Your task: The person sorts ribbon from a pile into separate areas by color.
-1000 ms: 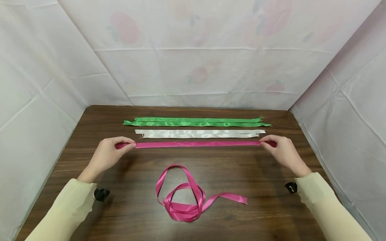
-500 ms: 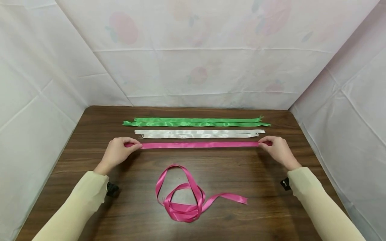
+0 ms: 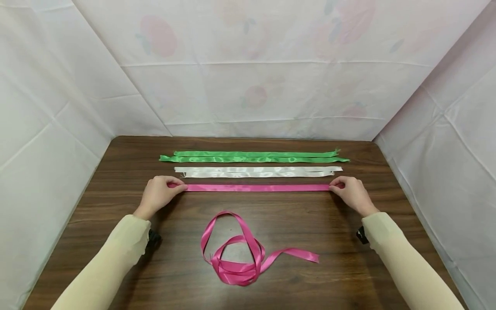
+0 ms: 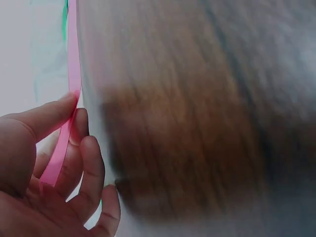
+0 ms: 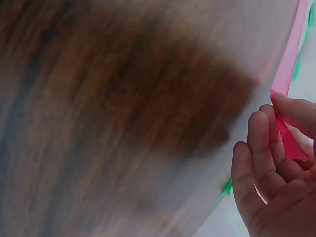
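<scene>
A pink ribbon strip (image 3: 257, 188) is stretched straight from side to side between my two hands. My left hand (image 3: 159, 193) pinches its left end between thumb and fingers; in the left wrist view a short tail of the ribbon (image 4: 57, 160) hangs down past the thumb into the palm. At the other end my right hand (image 3: 351, 193) pinches the ribbon the same way, and the right wrist view shows its cut tail (image 5: 292, 145) below the thumb. Just beyond the strip lie white ribbon strips (image 3: 257, 172), side by side and parallel to it.
Green ribbon strips (image 3: 252, 156) lie behind the white ones, near the back edge of the brown wooden table (image 3: 97, 206). A loosely coiled pink ribbon (image 3: 238, 275) sits nearer the front, its loose end (image 3: 302, 254) trailing right. White cloth (image 3: 217, 94) surrounds the table's back and sides.
My left hand has moved to the right and my right hand slightly left, so the span of pink ribbon between them is shorter. The other ribbons have not moved.
</scene>
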A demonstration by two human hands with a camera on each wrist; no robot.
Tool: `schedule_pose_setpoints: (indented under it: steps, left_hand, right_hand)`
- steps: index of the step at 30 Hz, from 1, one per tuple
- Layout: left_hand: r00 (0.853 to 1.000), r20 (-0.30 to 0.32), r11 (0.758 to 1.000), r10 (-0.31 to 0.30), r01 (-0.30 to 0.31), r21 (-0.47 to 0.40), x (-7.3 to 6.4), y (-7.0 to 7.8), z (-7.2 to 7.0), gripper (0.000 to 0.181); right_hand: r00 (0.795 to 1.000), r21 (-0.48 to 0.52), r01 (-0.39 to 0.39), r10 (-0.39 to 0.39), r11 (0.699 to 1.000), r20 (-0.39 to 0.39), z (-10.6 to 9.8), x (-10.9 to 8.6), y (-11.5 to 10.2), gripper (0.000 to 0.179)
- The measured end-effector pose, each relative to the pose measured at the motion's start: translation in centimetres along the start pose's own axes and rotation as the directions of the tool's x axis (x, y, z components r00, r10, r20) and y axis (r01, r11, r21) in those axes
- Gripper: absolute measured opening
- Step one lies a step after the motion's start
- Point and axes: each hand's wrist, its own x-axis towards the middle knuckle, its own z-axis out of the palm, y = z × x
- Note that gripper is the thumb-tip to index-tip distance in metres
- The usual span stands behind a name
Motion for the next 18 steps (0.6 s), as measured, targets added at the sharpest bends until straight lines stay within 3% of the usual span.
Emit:
schedule_pose_setpoints:
  steps: [18]
  left_hand:
    - [0.996, -0.007, 0.995, -0.093, 0.093, 0.025, 0.12, -0.13, -0.20, 0.035]
  right_hand:
    - [0.995, -0.034, -0.098, 0.098, 0.995, 0.010, 0.08, 0.90, 0.22, 0.029]
